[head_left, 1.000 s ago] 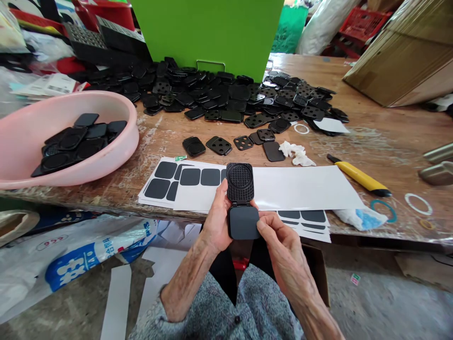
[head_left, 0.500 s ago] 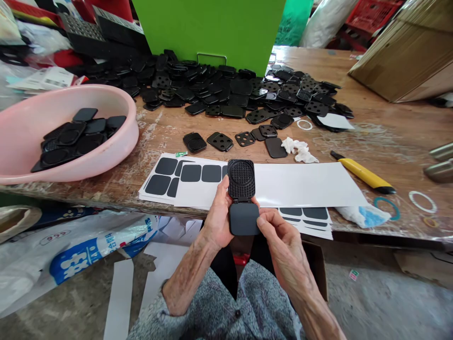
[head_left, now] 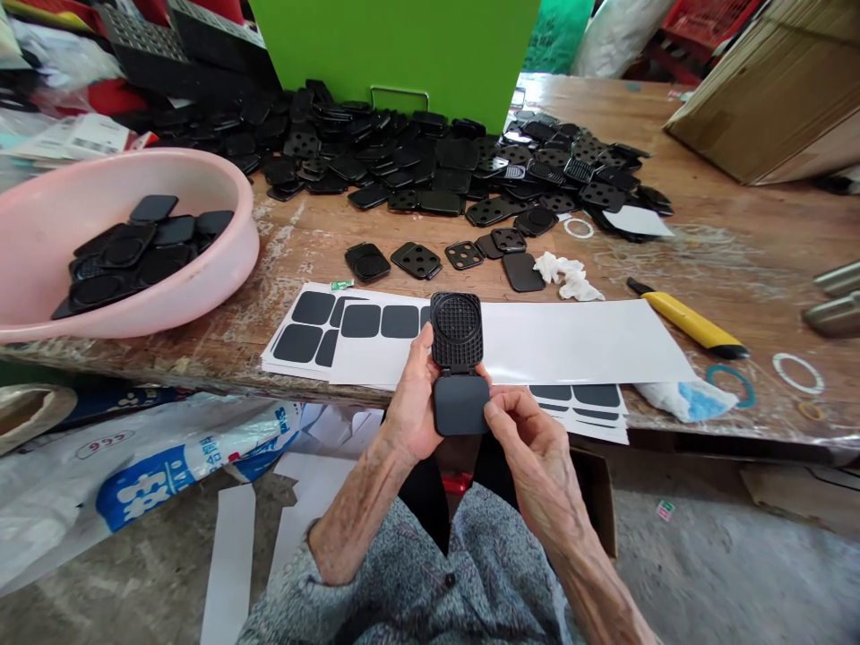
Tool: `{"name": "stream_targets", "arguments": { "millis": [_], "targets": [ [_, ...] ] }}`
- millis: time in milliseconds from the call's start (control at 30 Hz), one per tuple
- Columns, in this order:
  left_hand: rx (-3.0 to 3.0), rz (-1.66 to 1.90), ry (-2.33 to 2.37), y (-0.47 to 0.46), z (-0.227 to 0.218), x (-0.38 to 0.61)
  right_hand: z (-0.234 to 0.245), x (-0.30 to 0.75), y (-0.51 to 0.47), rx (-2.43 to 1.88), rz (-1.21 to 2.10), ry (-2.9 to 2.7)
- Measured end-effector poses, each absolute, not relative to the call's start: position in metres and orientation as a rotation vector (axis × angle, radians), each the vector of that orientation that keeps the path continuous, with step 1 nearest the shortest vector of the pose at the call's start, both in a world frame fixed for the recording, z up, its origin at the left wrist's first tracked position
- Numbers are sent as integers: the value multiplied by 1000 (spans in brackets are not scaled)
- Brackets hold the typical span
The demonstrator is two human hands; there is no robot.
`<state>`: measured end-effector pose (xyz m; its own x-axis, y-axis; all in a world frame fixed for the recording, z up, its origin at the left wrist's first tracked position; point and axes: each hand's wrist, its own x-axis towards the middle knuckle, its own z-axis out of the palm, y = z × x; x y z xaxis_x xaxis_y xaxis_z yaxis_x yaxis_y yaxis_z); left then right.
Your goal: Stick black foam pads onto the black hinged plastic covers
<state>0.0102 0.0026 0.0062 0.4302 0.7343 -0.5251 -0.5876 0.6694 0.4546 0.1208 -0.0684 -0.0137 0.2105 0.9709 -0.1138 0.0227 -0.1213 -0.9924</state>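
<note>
Left hand [head_left: 413, 403] curled around the back and left edge of a hinged black plastic piece [head_left: 457, 363], thumb up its left side. Right hand [head_left: 528, 448] at the lower half, thumb and forefinger in a pinch on its right edge. Hands apart, not pressed together. Piece opened flat at 12 o'clock from the hands: grid-faced round half [head_left: 457, 331] on top, plain matte square flap [head_left: 460, 405] below, held just above the table edge. Contact behind the flap hidden. Directly beyond, white sheet [head_left: 578, 342], bare right of the hands; sheet of dark rounded pads [head_left: 359, 321] at 11 o'clock, partly covered by the left hand; more pad sheets [head_left: 584, 403] at 2 o'clock, half tucked under. Further out at 12 o'clock, a short row of loose black pieces [head_left: 417, 261], then a big heap of the same [head_left: 403, 170] against a green bin [head_left: 396, 54]. At 10 o'clock, pink plastic basin [head_left: 252, 242] with a much smaller heap of black pieces [head_left: 127, 255]. Tally: most pieces on the table, far fewer in the basin; pads on sheets not all gone. At 2 o'clock, yellow utility knife [head_left: 692, 313] and crumpled tissue [head_left: 568, 278]; at 3 o'clock, loose rings [head_left: 798, 373].
</note>
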Motion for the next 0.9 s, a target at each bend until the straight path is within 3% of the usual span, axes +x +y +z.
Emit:
{"name": "stream_targets", "arguments": {
  "millis": [133, 367, 533, 633, 833, 900],
  "targets": [
    [204, 839, 785, 2, 7, 9, -12, 119, -67, -1452, 968, -1142],
    [138, 912, 722, 2, 7, 9, -14, 108, -68, -1543, 276, -1565],
    [177, 963, 742, 4, 11, 5, -22, 100, -66, -1551, 19, -1627],
    [180, 965, 817, 4, 13, 2, -20, 102, -65, -1526, 105, -1631],
    [210, 978, 900, 7, 17, -12, -7, 108, -54, -1479, 894, -1459],
    [270, 1041, 946, 17, 28, -31, -4, 109, -45, -1446, 926, -1534]
  ]
}}
